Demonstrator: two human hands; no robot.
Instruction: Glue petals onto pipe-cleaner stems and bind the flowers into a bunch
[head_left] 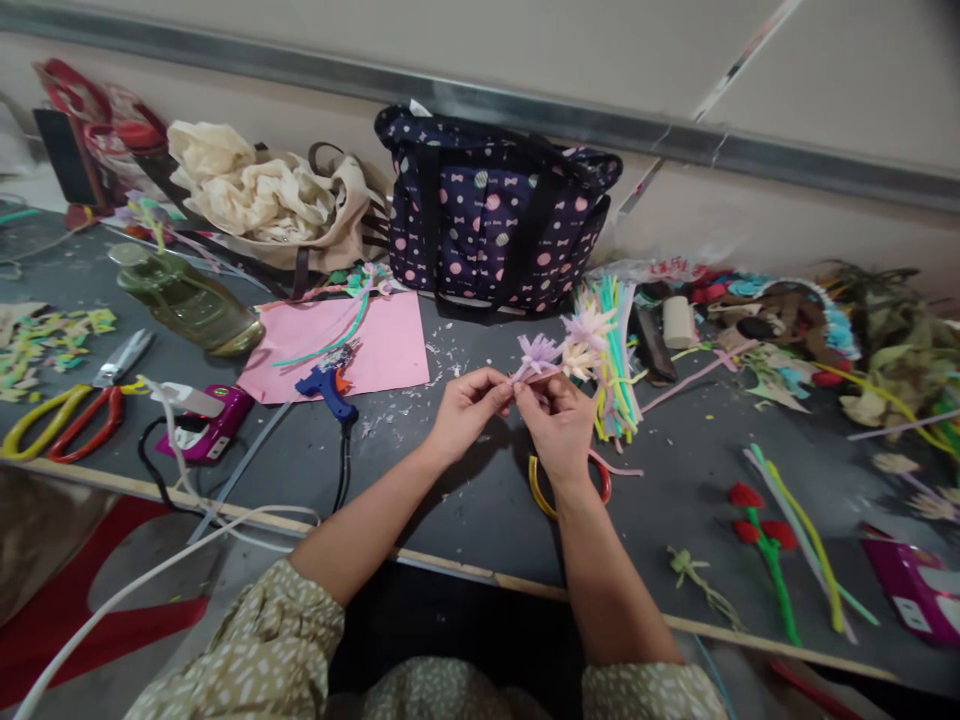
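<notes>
My left hand (471, 410) is closed in a pinch, fingertips meeting those of my right hand (559, 425) over the table. Between them is a thin lilac pipe-cleaner stem, which both hands grip. A purple pipe-cleaner flower (537, 353) shows just above the fingers. A cream flower (580, 360) and a paler lilac flower (589, 325) are beside it; whether they join the same stem I cannot tell. Under my right wrist lie scissors with yellow and red handles (541, 490), their blades hidden. A bundle of coloured pipe cleaners (616, 350) lies to the right.
A blue glue gun (328, 388) lies at the edge of a pink sheet (397, 340). Leftward are a green bottle (191, 300), large scissors (105, 400) and a magenta power strip (217, 425) with cables. Behind stands a navy bag (495, 220). Red pipe-cleaner flowers (761, 530) lie right.
</notes>
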